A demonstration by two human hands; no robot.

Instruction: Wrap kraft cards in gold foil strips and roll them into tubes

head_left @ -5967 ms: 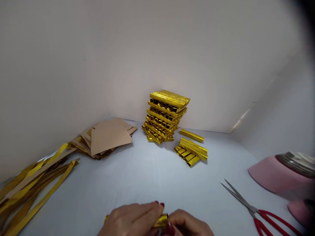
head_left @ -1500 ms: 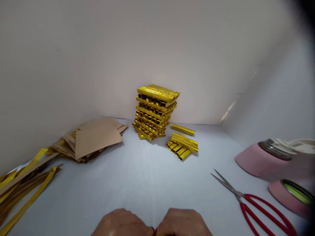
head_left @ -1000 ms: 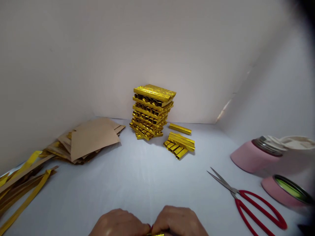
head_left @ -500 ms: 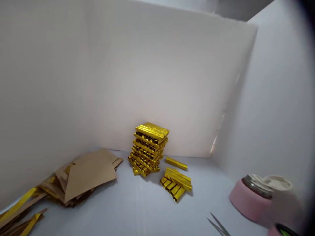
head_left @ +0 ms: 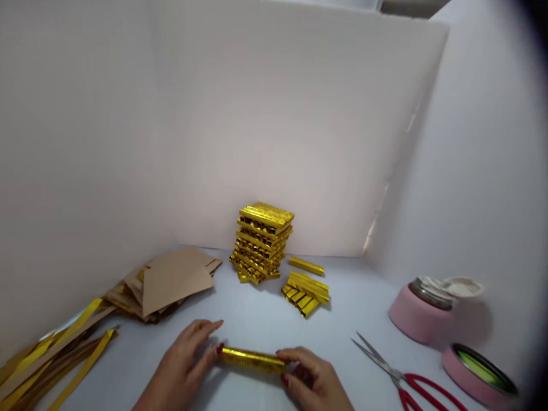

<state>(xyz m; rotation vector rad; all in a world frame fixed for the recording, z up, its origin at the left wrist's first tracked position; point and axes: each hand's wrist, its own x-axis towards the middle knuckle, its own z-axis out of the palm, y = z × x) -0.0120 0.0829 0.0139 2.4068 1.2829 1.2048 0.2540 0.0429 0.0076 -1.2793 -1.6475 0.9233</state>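
A shiny gold folded paper tube (head_left: 252, 359) is held low over the white surface. Its right end is pinched between thumb and forefinger of my right hand (head_left: 314, 377). The thumb of my left hand (head_left: 188, 357) presses on the left end, while that hand's forefinger stretches out above it. Its other fingers are hidden. Beyond my hands rises a crisscross stack of gold tubes (head_left: 261, 242). To its right lie a small group of gold tubes (head_left: 306, 294) and a single gold tube (head_left: 307, 266).
Brown card sheets (head_left: 177, 279) lie in a pile at left, with gold and brown strips (head_left: 81, 348) in front. Red-handled scissors (head_left: 396, 374) lie open at right. Beside them stand a pink jar (head_left: 419, 314) and a round pink container (head_left: 477, 374). White panels (head_left: 274, 114) enclose the surface.
Both my hands have come into view with a gold tube between them. The view has tipped downward, showing the scissors' handles and more of the round pink container.
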